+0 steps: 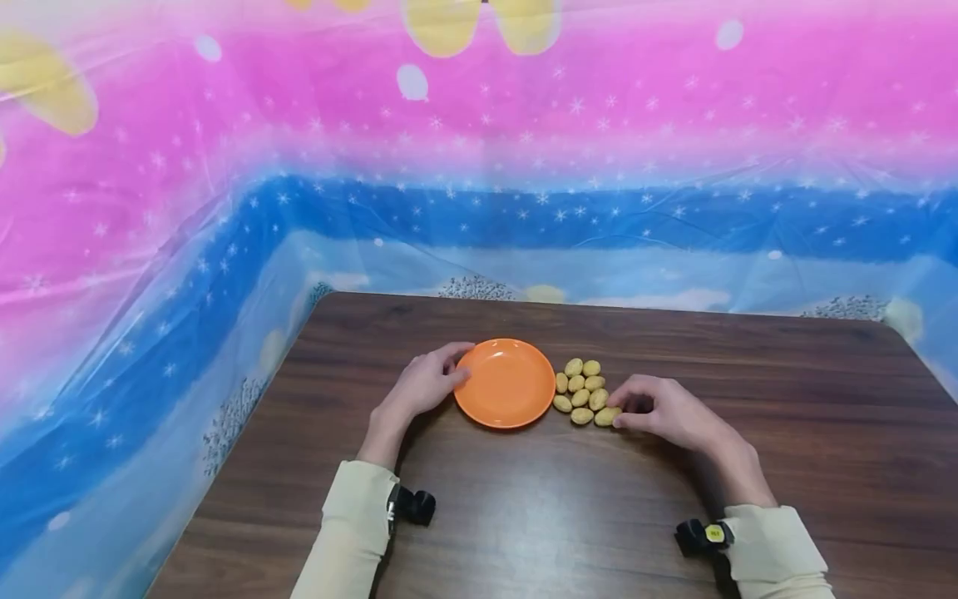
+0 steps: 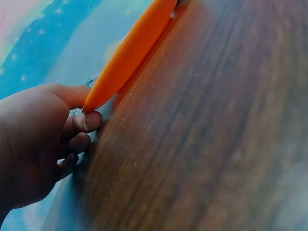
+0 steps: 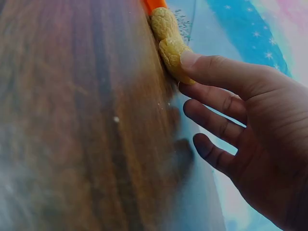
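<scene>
A round orange plate (image 1: 505, 384) lies on the table. My left hand (image 1: 428, 383) holds its left rim, the thumb on the near side and the fingers farther round; the left wrist view shows the plate's edge (image 2: 126, 57) between thumb and index finger. Just right of the plate is a tight cluster of yellow, wrinkled oval pieces (image 1: 576, 383) resembling walnuts. At the cluster's near right corner, my right hand (image 1: 666, 409) pinches one wrinkled oval piece (image 3: 174, 57) between thumb and index finger. Its other fingers are spread loosely below in the right wrist view.
The dark wood-grain table (image 1: 539, 516) stretches out on all sides of the plate. Behind it and along its left hangs a pink and blue patterned cloth (image 1: 524, 125). A black wrist camera (image 1: 412, 505) sits at the left cuff, another wrist camera (image 1: 702, 537) at the right.
</scene>
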